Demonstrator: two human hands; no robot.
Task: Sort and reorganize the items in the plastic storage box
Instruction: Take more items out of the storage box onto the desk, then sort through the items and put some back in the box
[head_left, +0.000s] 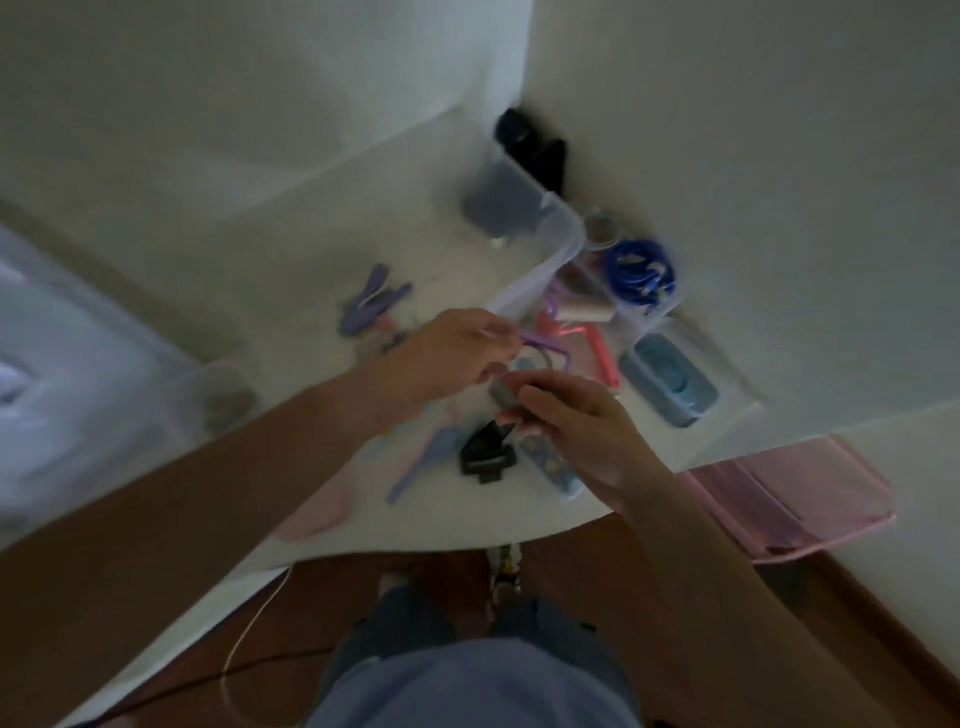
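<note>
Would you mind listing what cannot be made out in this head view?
- What the left hand pinches: a purple strand, blurred.
- Small grey thing at the right hand: fingers cover it.
- Contents of the clear storage box: blurred, dim.
- Container at the left edge: cut off, smeared.

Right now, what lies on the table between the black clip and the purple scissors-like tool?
In the head view, the left hand and its forearm cross between the black clip and the purple tool, covering most of the table there.
</note>
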